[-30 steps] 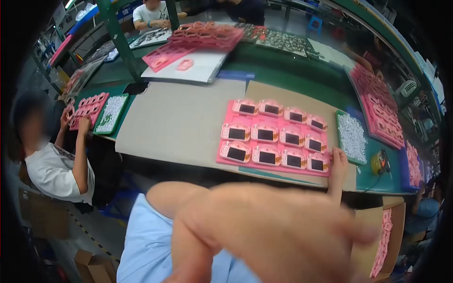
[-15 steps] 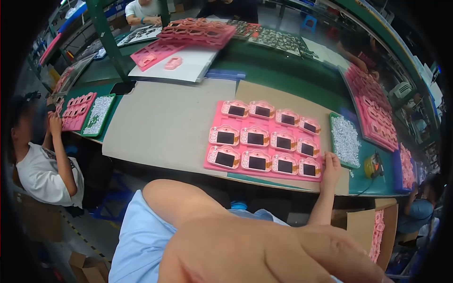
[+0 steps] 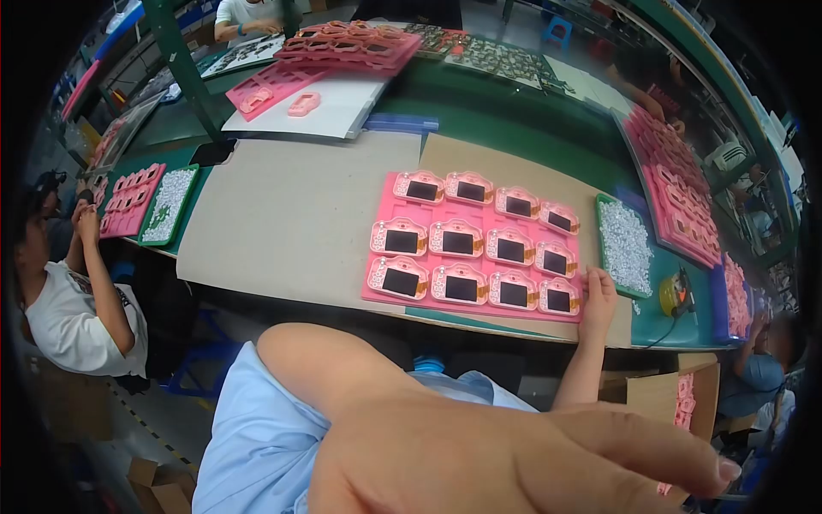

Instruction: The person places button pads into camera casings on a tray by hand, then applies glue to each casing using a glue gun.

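Observation:
A pink tray (image 3: 471,211) lies on the cardboard-covered bench before me. It bears rows of pink game-console-shaped housings (image 3: 456,238), each with a dark rectangular screen. My right hand (image 3: 598,301) is at the tray's right edge, its fingers closed on that edge near the front corner. Very near the camera, my left hand (image 3: 479,454) spans the bottom of the view, back upward. Its fingers stretch to the right, nothing visible in them, and part of it is cut off by the frame. It hides part of my right forearm.
Green trays of small white parts (image 3: 625,248) stand right and far left. Stacked pink trays (image 3: 351,47) sit at the back; more (image 3: 681,206) are at right. A yellow roll (image 3: 672,295) lies near the right edge. An open carton (image 3: 646,403) stands below. People sit on both sides.
My left hand has shifted slightly, and more of its outstretched fingers now shows at lower right. The whole scene has moved a little left and up in view. My right hand stays at the tray edge.

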Motion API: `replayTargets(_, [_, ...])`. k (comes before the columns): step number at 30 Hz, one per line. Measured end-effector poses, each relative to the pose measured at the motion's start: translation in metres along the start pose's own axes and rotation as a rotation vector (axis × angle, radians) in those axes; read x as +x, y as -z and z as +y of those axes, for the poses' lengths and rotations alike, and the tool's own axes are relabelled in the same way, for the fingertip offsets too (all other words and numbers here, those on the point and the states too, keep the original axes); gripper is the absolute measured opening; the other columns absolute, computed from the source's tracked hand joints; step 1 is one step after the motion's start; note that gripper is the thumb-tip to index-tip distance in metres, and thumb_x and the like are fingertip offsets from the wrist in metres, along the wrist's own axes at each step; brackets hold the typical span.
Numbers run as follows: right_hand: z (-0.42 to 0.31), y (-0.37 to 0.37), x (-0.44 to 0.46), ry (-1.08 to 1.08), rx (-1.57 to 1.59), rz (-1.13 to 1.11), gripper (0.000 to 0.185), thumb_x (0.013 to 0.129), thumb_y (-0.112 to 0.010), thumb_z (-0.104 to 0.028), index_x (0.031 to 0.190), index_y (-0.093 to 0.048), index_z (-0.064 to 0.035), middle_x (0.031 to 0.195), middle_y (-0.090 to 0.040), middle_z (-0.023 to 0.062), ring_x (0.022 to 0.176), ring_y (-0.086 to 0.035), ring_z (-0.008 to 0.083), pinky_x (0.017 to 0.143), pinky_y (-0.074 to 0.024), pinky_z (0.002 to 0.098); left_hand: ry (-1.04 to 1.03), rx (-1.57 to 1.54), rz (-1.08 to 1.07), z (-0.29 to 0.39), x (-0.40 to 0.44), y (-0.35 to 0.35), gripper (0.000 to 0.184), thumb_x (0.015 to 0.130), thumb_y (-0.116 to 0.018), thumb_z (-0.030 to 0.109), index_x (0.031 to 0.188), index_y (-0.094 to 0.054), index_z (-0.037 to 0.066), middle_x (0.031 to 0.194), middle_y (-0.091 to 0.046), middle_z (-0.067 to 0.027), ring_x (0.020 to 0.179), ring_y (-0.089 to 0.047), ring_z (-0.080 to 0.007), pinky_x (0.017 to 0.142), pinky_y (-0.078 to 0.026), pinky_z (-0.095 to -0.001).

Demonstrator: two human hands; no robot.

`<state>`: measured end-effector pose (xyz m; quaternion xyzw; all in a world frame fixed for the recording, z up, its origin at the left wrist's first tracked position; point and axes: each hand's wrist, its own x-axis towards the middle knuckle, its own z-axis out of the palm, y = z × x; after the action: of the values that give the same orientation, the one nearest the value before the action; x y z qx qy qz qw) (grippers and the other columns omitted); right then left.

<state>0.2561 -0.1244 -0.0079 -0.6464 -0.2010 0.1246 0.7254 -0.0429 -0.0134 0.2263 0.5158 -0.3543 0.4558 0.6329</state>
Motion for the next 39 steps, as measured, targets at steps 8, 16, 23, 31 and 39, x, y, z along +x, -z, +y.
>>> replayTargets(8, [-0.001, -0.001, -0.003, -0.001, 0.008, 0.002, 0.015, 0.093, -0.053, -0.013, 0.098, -0.060, 0.0000, 0.083, -0.059, 0.0009, 0.075, -0.052, 0.0058, 0.069, -0.0430, 0.0188, 0.004, -0.005, -0.002, -0.006, -0.003, 0.005, 0.028, 0.093, -0.049, 0.024, 0.097, -0.062, 0.000, 0.110, -0.054, -0.0154, 0.106, -0.048, -0.0292, 0.097, -0.035, -0.0452])
replayTargets(16, [0.004, 0.000, -0.001, -0.005, 0.017, 0.008, 0.015, 0.093, -0.053, -0.013, 0.098, -0.059, 0.0001, 0.083, -0.059, 0.0012, 0.074, -0.052, 0.0061, 0.069, -0.0431, 0.0191, 0.036, 0.020, 0.026, -0.008, -0.007, 0.021, 0.028, 0.092, -0.051, 0.023, 0.097, -0.065, -0.001, 0.114, -0.053, -0.0166, 0.111, -0.047, -0.0303, 0.099, -0.033, -0.0445])
replayTargets(23, [0.046, 0.027, 0.024, -0.087, 0.093, -0.109, 0.015, 0.093, -0.053, -0.013, 0.098, -0.059, 0.0000, 0.083, -0.059, 0.0006, 0.075, -0.052, 0.0058, 0.069, -0.0425, 0.0189, 0.156, 0.004, 0.018, -0.016, -0.010, 0.056, 0.028, 0.091, -0.052, 0.022, 0.097, -0.067, -0.001, 0.118, -0.053, -0.0175, 0.115, -0.046, -0.0312, 0.100, -0.032, -0.0440])
replayTargets(31, [0.003, -0.002, -0.001, -0.031, 0.009, 0.017, 0.013, 0.092, -0.054, -0.011, 0.096, -0.059, -0.0006, 0.083, -0.059, 0.0000, 0.076, -0.052, 0.0045, 0.069, -0.0422, 0.0189, 0.947, -0.028, -0.347, -0.003, -0.085, 0.125, 0.030, 0.091, -0.055, 0.019, 0.111, -0.062, -0.001, 0.122, -0.053, -0.0159, 0.118, -0.047, -0.0285, 0.101, -0.034, -0.0391])
replayTargets(39, [0.004, -0.004, 0.001, 0.031, -0.029, 0.008, 0.012, 0.092, -0.055, -0.011, 0.095, -0.059, -0.0010, 0.081, -0.059, -0.0009, 0.073, -0.052, 0.0041, 0.066, -0.0424, 0.0188, 1.868, 0.584, -0.115, 0.026, -0.249, 0.150, 0.044, 0.090, -0.055, 0.035, 0.119, -0.056, 0.002, 0.121, -0.054, -0.0149, 0.113, -0.051, -0.0252, 0.095, -0.040, -0.0345])
